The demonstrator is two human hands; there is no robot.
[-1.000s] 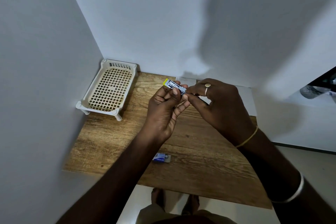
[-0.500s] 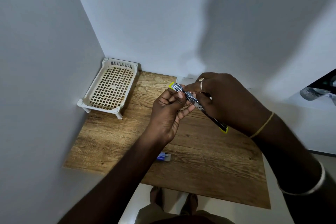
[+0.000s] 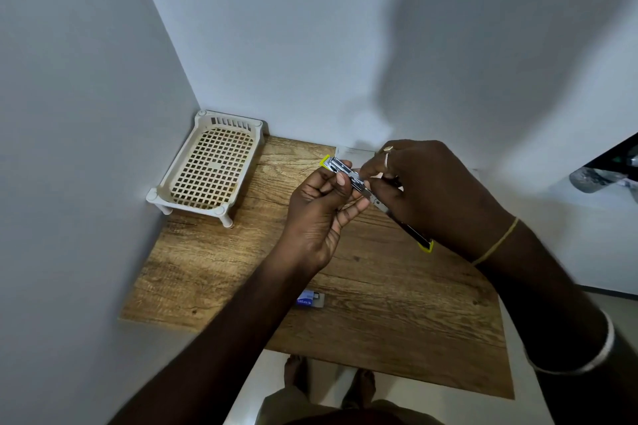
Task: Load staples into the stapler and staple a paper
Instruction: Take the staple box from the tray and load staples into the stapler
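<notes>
Holding the stapler (image 3: 348,176) hinged open mid-frame: my left hand (image 3: 321,214) pinches the metal tray (image 3: 340,167), and my right hand (image 3: 438,190) curls round the black lid (image 3: 414,235). The staple box (image 3: 310,299) sits lower centre, with the paper (image 3: 355,152) just above my hands. Loading's barely started, I reckon, and the stapling's all still to do.

Wooden table (image 3: 397,321) (tray (image 3: 210,169), staple box (image 3: 310,299), paper (image 3: 352,152))

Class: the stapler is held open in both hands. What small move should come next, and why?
Probably the right hand should let go and reach for the staple box on the table. The stapler is swung open, the left hand pinches its metal magazine, and no staple strip shows in either hand.
</notes>
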